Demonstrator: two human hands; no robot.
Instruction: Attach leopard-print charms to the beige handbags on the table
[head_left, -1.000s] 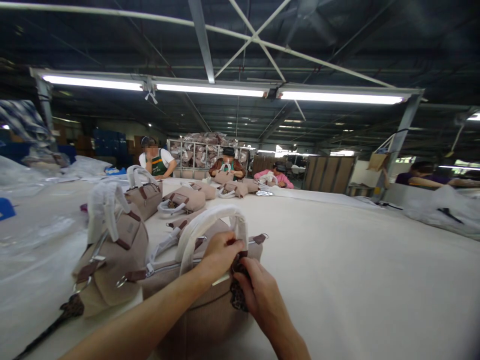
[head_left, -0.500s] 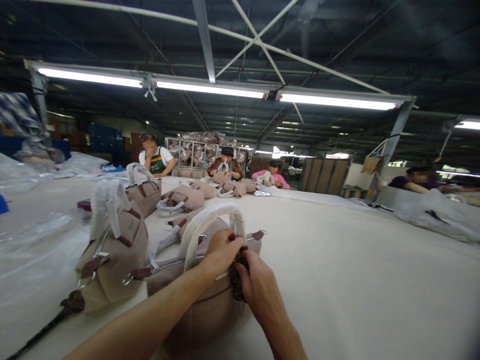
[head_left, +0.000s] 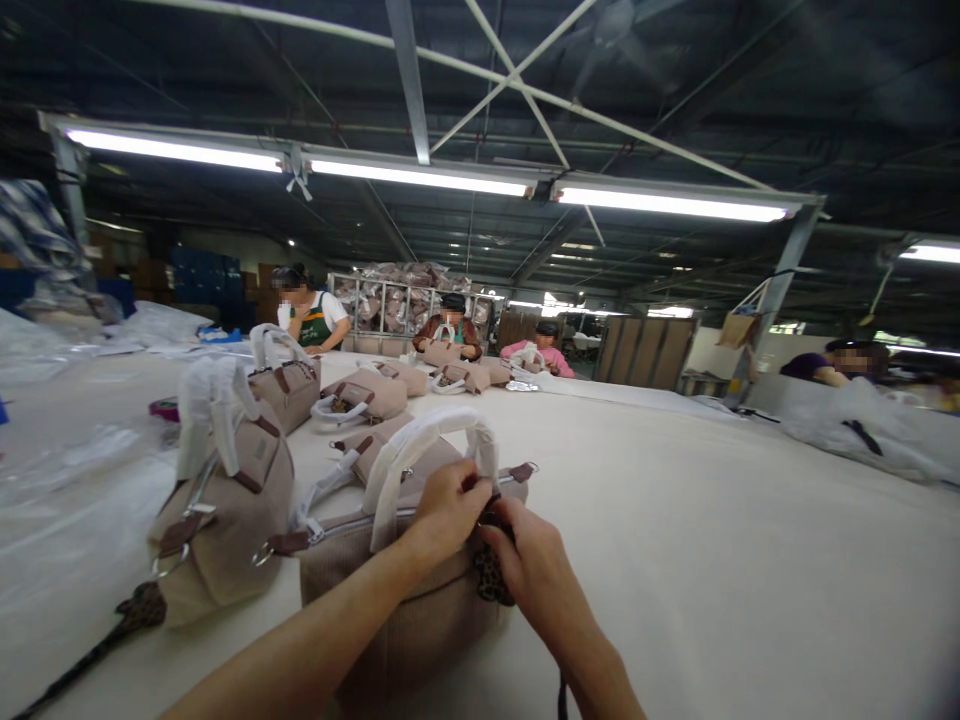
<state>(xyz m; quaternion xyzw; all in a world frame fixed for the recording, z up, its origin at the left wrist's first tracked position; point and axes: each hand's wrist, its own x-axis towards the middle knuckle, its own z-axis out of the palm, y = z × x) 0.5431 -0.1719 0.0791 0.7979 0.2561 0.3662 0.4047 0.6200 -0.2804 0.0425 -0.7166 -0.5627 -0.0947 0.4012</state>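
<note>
A beige handbag (head_left: 397, 625) stands upright before me, its arched handles (head_left: 431, 430) wrapped in white. My left hand (head_left: 450, 505) is closed in a pinch at the near base of the handle; its fingertips hide what is between them. Right beside it, my right hand (head_left: 534, 560) is closed on a leopard-print ribbon (head_left: 493, 577), bunched against the bag's upper front. A dark strip (head_left: 562, 695) hangs below my right wrist. To the left stands another beige handbag (head_left: 232, 520) with wrapped handles, and a second leopard-print ribbon (head_left: 141, 607) trails from its ring.
More beige handbags (head_left: 367, 395) lie or stand behind mine on the white table (head_left: 675, 540). Clear plastic (head_left: 82, 480) covers the left side, and a plastic heap (head_left: 862, 430) lies at the right. Several people sit or stand across the table, one in a green apron (head_left: 319, 325).
Both hands and the bag's handle have shifted slightly right. More of the leopard-print ribbon shows under my right hand, and a dark strip now appears below the wrist.
</note>
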